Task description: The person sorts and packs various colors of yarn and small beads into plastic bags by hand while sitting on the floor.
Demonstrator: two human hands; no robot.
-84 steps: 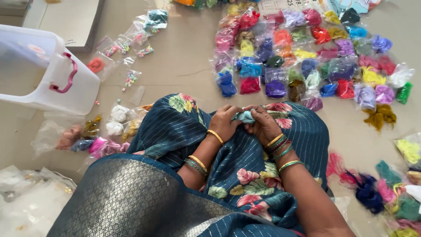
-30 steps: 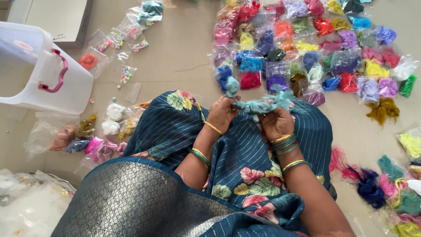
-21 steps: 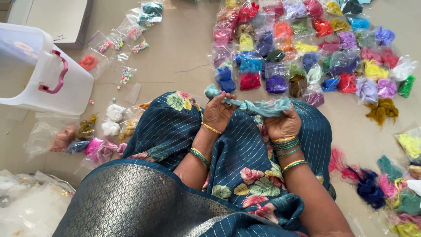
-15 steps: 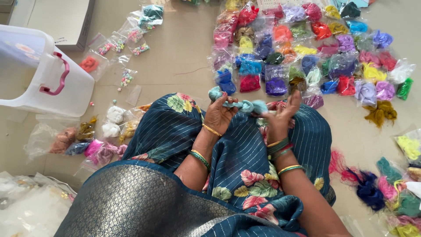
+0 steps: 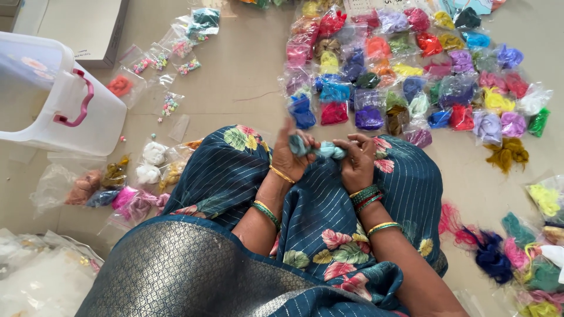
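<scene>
A tuft of pale teal thread (image 5: 320, 149) is bunched between both my hands over my lap. My left hand (image 5: 292, 157) grips its left end, fingers curled around it. At its right end my right hand (image 5: 356, 163) pinches the tuft with bent fingers. Both wrists wear gold and green bangles. My lap is covered by dark blue striped cloth with a flower print (image 5: 329, 217).
Several clear packets of coloured thread (image 5: 411, 70) lie in rows on the floor ahead. A white plastic box with a pink handle (image 5: 59, 111) stands at the left, with small bead packets (image 5: 170, 64) and thread bundles (image 5: 129, 182) near it. Loose coloured tufts (image 5: 517, 252) lie at the right.
My hands stretched the teal thread out wide between them, then drew together again. It is now gathered into a short bunch between my hands.
</scene>
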